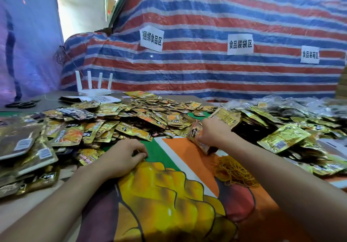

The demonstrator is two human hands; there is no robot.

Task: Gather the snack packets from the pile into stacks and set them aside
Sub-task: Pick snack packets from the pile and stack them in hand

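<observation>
Head view, one frame. Snack packets [131,118]: small flat pouches of gold metallic foil, crinkled and glossy, most with an orange-yellow food print and a dark logo block, some showing white barcode patches on the back. They lie in a loose, overlapping pile across the far half of the work surface, from the left edge to past centre. More of the same packets are heaped at the right [281,138], backs up. At the left, flatter overlapping packets [28,148] lie close to the camera and blurred. Right hand [212,131]: fingers and thumb curled round a stack [197,138] of packets standing on edge at the pile's near-right margin, lower edge on the mat. Left hand [122,157]: palm down on the mat just in front of the pile, fingers bent with tips against the surface; cannot tell whether anything is under the fingertips. Mat [169,194]: woven printed sheet, green, white and orange bands with a large yellow fruit picture, slightly shiny. A tangled heap of thin yellow rubber bands [232,170] sits on it, near the right forearm. Backdrop: tarpaulin [206,69] in red, blue and white stripes, wrinkled, bearing three white paper labels [240,44] with printed characters. A white router [92,89] with four upright antennas stands behind the pile at the left.
</observation>
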